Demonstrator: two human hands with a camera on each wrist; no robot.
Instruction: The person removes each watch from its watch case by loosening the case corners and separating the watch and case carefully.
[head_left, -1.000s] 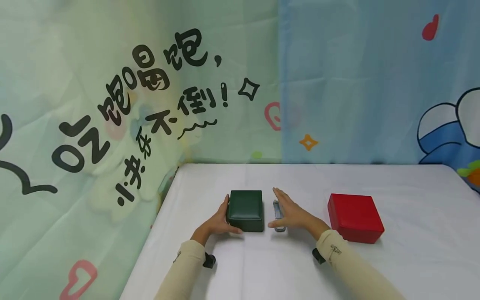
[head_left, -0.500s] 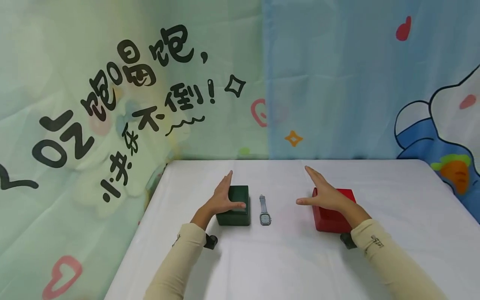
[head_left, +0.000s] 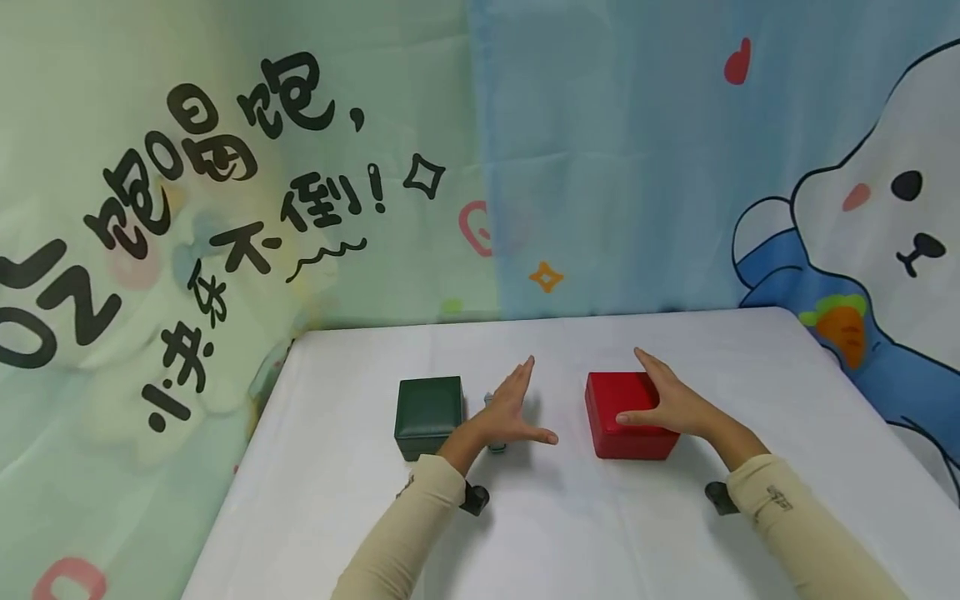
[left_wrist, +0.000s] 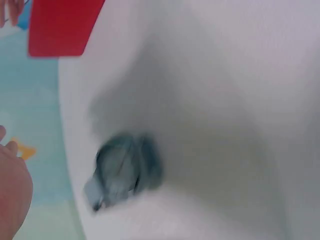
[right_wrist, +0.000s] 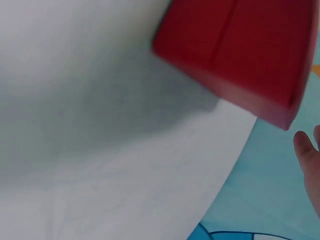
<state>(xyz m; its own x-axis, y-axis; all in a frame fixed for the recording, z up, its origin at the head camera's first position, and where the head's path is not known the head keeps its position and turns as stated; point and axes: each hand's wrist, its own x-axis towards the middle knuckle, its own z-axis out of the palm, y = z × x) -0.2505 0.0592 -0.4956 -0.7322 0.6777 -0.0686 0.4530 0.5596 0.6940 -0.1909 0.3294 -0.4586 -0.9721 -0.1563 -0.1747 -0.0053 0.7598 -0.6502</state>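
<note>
My left hand [head_left: 504, 417] hovers over the wristwatch [head_left: 497, 448], fingers and thumb spread apart. The hand hides most of that watch in the head view; its grey-blue strap and case show blurred in the left wrist view [left_wrist: 119, 167]. Left of the watch sits a closed dark green box [head_left: 429, 410]. Beside and partly in front of a closed red box [head_left: 624, 437], my right hand [head_left: 675, 406] has its thumb and fingers stretched wide. Whether it touches the box cannot be told. The red box [right_wrist: 235, 55] fills the upper right of the right wrist view.
A white-covered table [head_left: 570, 533] carries all these things. Behind it hangs a printed curtain [head_left: 622, 167] with lettering and a cartoon animal. Each wrist wears a small black device, such as the left one [head_left: 475, 498].
My left hand has moved right, from the green box to over the watch. My right hand has left the watch for the red box. The head view has turned right.
</note>
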